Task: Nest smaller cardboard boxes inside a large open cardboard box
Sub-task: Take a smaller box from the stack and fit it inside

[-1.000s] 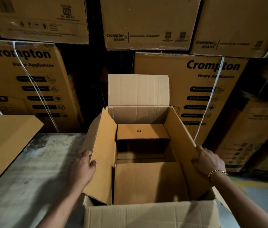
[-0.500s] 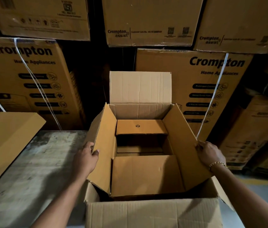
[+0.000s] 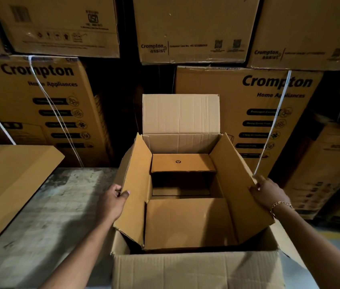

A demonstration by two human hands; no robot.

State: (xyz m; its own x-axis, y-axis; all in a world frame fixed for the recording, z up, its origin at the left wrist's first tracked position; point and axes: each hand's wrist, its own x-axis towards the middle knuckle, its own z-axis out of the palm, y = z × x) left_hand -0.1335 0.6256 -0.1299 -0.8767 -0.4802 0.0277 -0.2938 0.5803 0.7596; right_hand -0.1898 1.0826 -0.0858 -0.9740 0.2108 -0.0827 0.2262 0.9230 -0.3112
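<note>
Hands [image 3: 112, 202] [image 3: 268, 192] still grip box flaps [image 3: 136, 184], seemingly wider.

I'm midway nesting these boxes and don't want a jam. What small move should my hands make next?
Probably ease the inner box straight down. Left hand and right hand each grip a side flap, and a dark gap under its near wall suggests it isn't seated in the large box.

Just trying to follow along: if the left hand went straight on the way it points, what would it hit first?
The left hand grips the side flap of the inner box, so that flap comes first. Past it, probably the small box inside, though depth is unclear.
</note>
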